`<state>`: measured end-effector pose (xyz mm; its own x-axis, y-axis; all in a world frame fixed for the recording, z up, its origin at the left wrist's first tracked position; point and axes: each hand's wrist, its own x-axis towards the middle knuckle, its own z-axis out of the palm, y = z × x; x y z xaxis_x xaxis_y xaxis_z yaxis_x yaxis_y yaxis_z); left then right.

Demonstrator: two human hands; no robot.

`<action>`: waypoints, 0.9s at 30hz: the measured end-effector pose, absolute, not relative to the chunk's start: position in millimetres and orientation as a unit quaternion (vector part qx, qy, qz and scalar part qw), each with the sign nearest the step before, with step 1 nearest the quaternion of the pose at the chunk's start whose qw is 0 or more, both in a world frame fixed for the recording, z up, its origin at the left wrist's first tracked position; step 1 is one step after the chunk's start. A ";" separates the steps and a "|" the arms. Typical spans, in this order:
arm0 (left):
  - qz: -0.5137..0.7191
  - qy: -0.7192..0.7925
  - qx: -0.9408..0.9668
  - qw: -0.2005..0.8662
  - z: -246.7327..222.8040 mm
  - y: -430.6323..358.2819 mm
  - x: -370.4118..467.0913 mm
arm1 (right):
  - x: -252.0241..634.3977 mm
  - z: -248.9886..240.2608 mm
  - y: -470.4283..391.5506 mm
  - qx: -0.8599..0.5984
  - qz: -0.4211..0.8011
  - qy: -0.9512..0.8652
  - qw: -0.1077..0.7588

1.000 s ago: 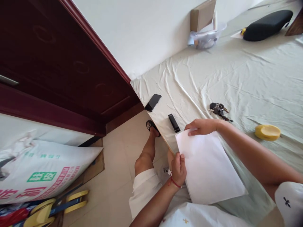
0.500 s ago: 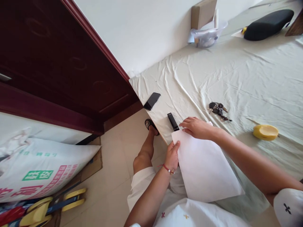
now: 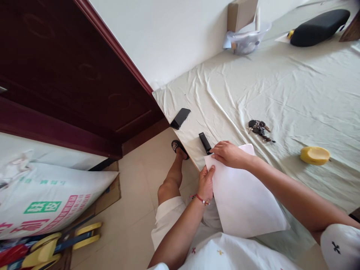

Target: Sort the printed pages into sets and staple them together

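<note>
My left hand (image 3: 206, 184) grips white paper (image 3: 244, 198) at its left edge, with the thumb on top. Across the paper's far edge lies my right hand (image 3: 230, 154); its fingers and thumb close on that edge near the left corner. The paper slopes down over the table's edge toward my lap, and whether it is one sheet or more I cannot tell. Just beyond my right fingertips, a long black object like a stapler (image 3: 205, 142) lies on the cloth, its near end almost touching them.
A black phone (image 3: 180, 118) leans at the table's left edge. Keys (image 3: 259, 128) and a yellow object (image 3: 315, 155) lie on the pale cloth (image 3: 309, 101). Farther back are a clear plastic basin (image 3: 247, 43) and a black cushion-like object (image 3: 320, 28). A large white sack (image 3: 64, 195) stands on the left.
My right hand has shifted slightly left along the paper's far edge, uncovering more of its far right corner. My left hand keeps its hold.
</note>
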<state>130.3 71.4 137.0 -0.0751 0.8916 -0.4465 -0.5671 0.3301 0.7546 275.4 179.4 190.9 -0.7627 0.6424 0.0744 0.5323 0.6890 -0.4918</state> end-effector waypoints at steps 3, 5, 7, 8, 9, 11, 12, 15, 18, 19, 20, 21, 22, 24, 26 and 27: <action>0.557 0.475 0.175 0.658 136.3 70.9 129.2 | 271.9 191.2 180.2 -0.318 0.257 -0.902 0.139; 0.555 0.471 0.176 0.663 134.4 70.8 127.9 | 269.5 191.9 180.4 -0.306 0.270 -0.900 0.151; 0.544 0.472 0.193 0.666 130.8 70.3 126.9 | 266.6 193.6 180.5 -0.300 0.270 -0.901 0.158; 0.535 0.477 0.211 0.664 128.5 69.8 126.8 | 264.8 194.7 180.7 -0.297 0.271 -0.902 0.155; 0.527 0.485 0.231 0.658 126.3 69.1 126.9 | 262.8 195.9 180.9 -0.294 0.274 -0.903 0.149; 0.517 0.501 0.268 0.640 122.7 67.5 127.7 | 258.2 198.1 181.2 -0.291 0.282 -0.905 0.130; 0.515 0.507 0.278 0.633 121.7 66.7 128.2 | 255.6 199.1 181.2 -0.291 0.284 -0.905 0.121; 0.520 0.499 0.272 0.637 122.9 65.1 129.0 | 247.1 200.8 179.6 -0.290 0.283 -0.908 0.109; 0.529 0.487 0.229 0.656 127.4 65.5 127.4 | 240.5 201.3 177.7 -0.279 0.284 -0.911 0.111; 0.529 0.488 0.221 0.658 128.7 65.8 126.2 | 240.2 201.4 178.1 -0.280 0.280 -0.911 0.112; 0.529 0.489 0.217 0.658 129.9 66.3 124.7 | 241.8 201.4 179.3 -0.283 0.276 -0.912 0.111; 0.531 0.491 0.217 0.656 130.8 66.6 122.8 | 245.6 201.6 181.6 -0.288 0.272 -0.912 0.109; 0.534 0.492 0.217 0.652 131.3 66.9 120.6 | 251.8 202.0 184.9 -0.291 0.271 -0.911 0.108; 0.546 0.495 0.212 0.642 131.7 67.3 115.9 | 271.7 203.5 193.8 -0.296 0.283 -0.906 0.105; 0.555 0.501 0.198 0.634 131.1 67.4 111.6 | 298.5 205.7 203.0 -0.310 0.307 -0.894 0.098; 0.558 0.506 0.190 0.630 130.5 67.4 110.1 | 312.8 206.6 206.8 -0.327 0.319 -0.884 0.095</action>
